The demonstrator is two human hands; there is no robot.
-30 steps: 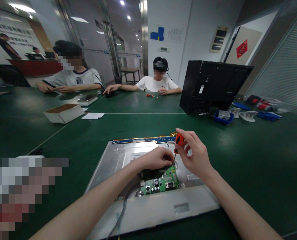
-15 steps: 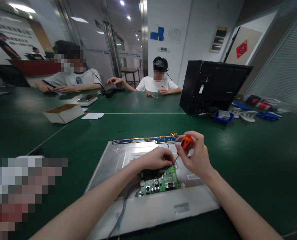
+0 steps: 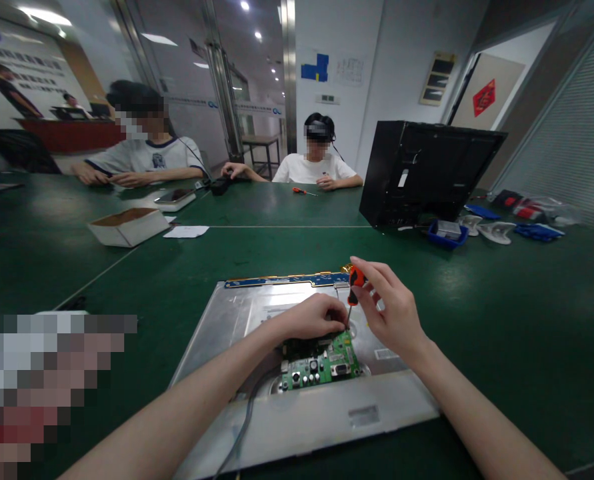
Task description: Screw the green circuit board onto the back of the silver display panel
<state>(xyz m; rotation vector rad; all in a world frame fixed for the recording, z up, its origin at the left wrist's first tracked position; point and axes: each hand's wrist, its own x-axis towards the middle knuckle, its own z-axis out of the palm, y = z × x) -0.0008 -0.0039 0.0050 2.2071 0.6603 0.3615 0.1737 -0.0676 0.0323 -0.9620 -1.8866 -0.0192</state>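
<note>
Green tabletop, circuit board
Right hand pinches screwdriver at board's far edge; left hand curls there too, grip unclear

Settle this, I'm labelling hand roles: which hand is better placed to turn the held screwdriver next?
Probably the right hand: it grips the screwdriver by its handle, shaft pointing down at the green board. The left hand sits low by the tip.

the red diamond sign on the door bears what looks like 福; wall lettering and glass-door lettering are too blurred to read
</note>
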